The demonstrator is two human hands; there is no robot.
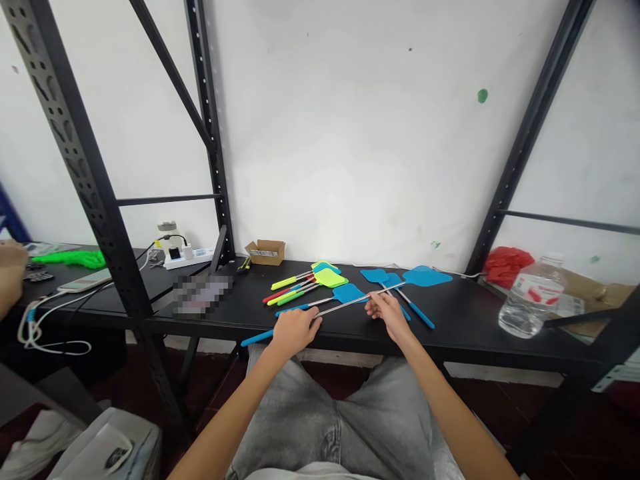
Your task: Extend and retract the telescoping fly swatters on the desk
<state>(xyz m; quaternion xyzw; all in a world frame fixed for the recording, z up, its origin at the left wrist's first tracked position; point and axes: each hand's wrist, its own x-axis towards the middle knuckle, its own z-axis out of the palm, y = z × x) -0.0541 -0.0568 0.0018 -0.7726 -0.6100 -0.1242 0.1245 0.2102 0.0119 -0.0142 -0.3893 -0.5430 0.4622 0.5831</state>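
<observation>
A blue fly swatter (427, 275) with a long extended metal rod lies slantwise across both hands, its blue head to the right and its blue handle at the lower left. My left hand (295, 330) is closed around it near the handle. Farther along, my right hand (384, 312) pinches the rod. Behind my hands lie several swatters with yellow, red and green handles, topped by a yellow-green head (331, 277). A blue swatter head (349, 293) rests just beyond the rod. More blue swatters (421, 315) lie beside my right hand.
A small open cardboard box (265, 252) stands near the wall. To the right are a water bottle (531, 297) and a red plastic bag (507, 265). A power strip (189, 258) lies at left. Another person's hand (11, 273) shows at the left edge. Black metal posts flank the table (230, 320).
</observation>
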